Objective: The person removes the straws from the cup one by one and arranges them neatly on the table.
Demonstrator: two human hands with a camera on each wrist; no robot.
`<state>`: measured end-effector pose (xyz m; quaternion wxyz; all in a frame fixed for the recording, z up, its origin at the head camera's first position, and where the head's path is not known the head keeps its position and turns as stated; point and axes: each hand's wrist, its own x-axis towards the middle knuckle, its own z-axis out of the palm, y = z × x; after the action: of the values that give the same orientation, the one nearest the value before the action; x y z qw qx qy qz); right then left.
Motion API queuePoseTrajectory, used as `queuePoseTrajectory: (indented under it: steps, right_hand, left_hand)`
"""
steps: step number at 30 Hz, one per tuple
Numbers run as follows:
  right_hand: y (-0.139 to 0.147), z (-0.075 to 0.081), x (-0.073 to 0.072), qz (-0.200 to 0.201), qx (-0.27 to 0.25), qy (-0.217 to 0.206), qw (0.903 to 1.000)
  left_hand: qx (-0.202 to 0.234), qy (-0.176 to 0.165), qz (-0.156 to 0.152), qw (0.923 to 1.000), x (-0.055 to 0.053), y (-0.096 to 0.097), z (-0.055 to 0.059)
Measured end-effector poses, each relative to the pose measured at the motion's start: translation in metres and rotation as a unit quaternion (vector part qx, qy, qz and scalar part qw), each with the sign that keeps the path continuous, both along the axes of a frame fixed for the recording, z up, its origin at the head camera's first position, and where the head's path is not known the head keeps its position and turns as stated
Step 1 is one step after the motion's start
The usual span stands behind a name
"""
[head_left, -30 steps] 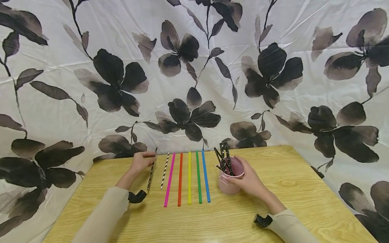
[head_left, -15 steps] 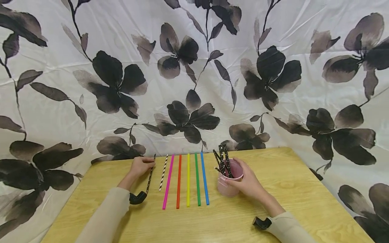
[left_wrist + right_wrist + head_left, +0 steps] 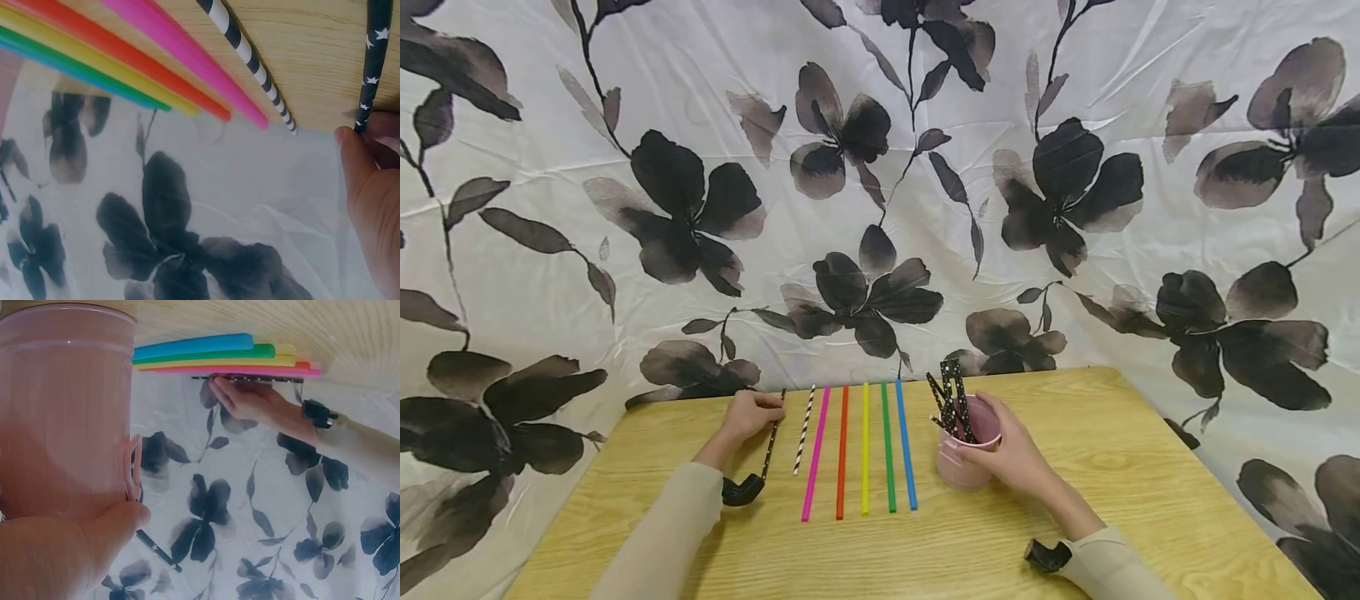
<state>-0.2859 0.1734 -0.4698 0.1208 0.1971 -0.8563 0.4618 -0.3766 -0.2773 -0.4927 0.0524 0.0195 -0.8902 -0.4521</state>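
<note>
My left hand (image 3: 748, 417) pinches a thin black straw with white stars (image 3: 373, 62) near its far end, between thumb and fingers. That straw lies along the table at the left of a row, about parallel to the others. Beside it is a black-and-white striped straw (image 3: 803, 429), then magenta (image 3: 816, 454), red (image 3: 842, 454), yellow (image 3: 866, 450), green (image 3: 888, 446) and blue (image 3: 906, 446) straws. At the right, my right hand (image 3: 1018, 454) grips a pink cup (image 3: 958, 475) by its side and rim. Several black patterned straws (image 3: 953, 404) stand in the cup, leaning left.
The wooden table (image 3: 850, 558) ends at the back against a white cloth with dark flowers (image 3: 865, 208). A black wrist camera (image 3: 743, 490) sits near the starred straw's near end. Another wrist camera (image 3: 1047, 556) is at my right sleeve.
The far end of the starred straw has come down toward the table, and my left hand has lowered slightly with it. My right hand stays on the cup. The head view has shifted a little.
</note>
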Motion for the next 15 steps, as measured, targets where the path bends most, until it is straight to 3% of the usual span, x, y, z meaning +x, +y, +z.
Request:
queuePoseTrajectory:
  steps: [8, 15]
  right_hand:
    - [0.0001, -0.0052, 0.0009, -0.008, -0.008, -0.008, 0.9999]
    - [-0.0009, -0.0019, -0.0007, -0.011, -0.011, -0.008, 0.9998]
  left_hand:
    - [-0.022, 0.005, -0.003, 0.9997, -0.0008, 0.0047, -0.0022]
    - [-0.027, 0.006, 0.009, 0.9996, -0.0082, 0.0048, 0.0005]
